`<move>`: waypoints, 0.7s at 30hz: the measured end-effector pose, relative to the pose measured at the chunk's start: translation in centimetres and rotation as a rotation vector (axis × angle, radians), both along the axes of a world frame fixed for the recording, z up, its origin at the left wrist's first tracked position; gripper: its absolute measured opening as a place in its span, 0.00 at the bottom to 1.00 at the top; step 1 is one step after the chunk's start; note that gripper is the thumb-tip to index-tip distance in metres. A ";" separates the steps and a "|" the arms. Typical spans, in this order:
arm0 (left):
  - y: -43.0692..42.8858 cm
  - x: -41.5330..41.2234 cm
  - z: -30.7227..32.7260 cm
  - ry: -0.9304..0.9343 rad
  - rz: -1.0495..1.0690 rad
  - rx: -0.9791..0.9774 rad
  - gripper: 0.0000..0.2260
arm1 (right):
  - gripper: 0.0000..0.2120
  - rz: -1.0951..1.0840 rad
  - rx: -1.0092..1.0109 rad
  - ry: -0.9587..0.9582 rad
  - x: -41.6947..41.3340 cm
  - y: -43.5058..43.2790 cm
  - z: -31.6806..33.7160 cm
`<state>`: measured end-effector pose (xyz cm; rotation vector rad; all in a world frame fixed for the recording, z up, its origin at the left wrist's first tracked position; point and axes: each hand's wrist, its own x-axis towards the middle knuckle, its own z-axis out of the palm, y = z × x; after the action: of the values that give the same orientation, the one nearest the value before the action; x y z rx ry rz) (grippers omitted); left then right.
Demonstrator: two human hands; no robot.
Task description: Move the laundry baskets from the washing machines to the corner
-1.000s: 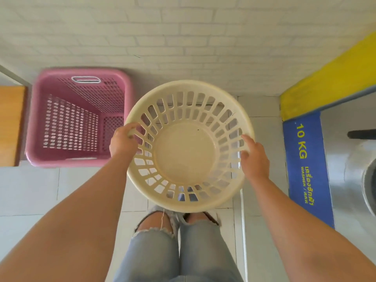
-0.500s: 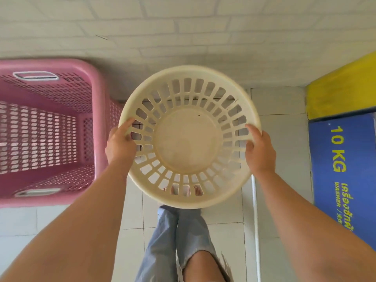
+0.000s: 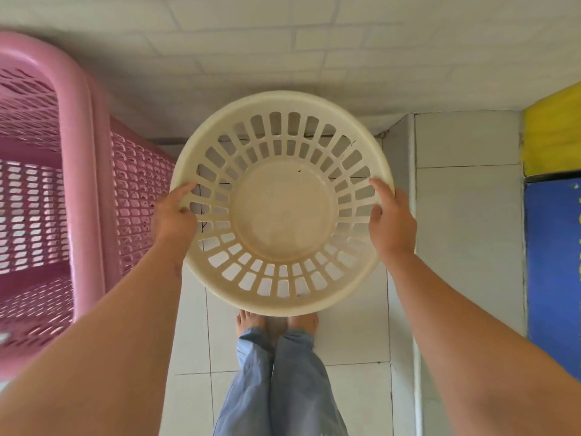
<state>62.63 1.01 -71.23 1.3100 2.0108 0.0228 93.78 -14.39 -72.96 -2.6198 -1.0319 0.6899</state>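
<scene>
Both bare forearms reached forward and down. The left hand point(image 3: 174, 217) gripped the left rim of the round cream slotted plastic basket point(image 3: 283, 202); the right hand point(image 3: 391, 220) clasped its right rim, thumbs inside.

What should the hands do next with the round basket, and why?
Probably lower the cream basket straight down onto the bare floor tiles beside the pink basket. Both the left hand and right hand hold its rim, it is empty, and it hangs by the wall, above the feet.
</scene>
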 end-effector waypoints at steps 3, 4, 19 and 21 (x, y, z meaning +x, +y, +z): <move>0.3 -0.1 -2.0 -0.028 0.005 0.016 0.29 | 0.25 0.013 0.006 -0.010 0.1 0.8 -1.7; 0.3 -0.2 -2.6 -0.047 -0.001 0.023 0.29 | 0.25 0.015 0.008 -0.007 0.1 1.1 -2.1; 0.0 1.2 -1.0 0.211 -0.518 -0.167 0.33 | 0.30 0.156 -0.171 -0.033 -1.3 0.9 0.0; -0.6 1.8 1.4 0.254 -0.610 -0.150 0.32 | 0.29 0.201 -0.179 -0.058 -2.0 0.6 2.9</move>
<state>64.39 0.38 -69.82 1.8406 1.6852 -0.5908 91.74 -13.77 -70.10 -2.7254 -1.3221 0.7873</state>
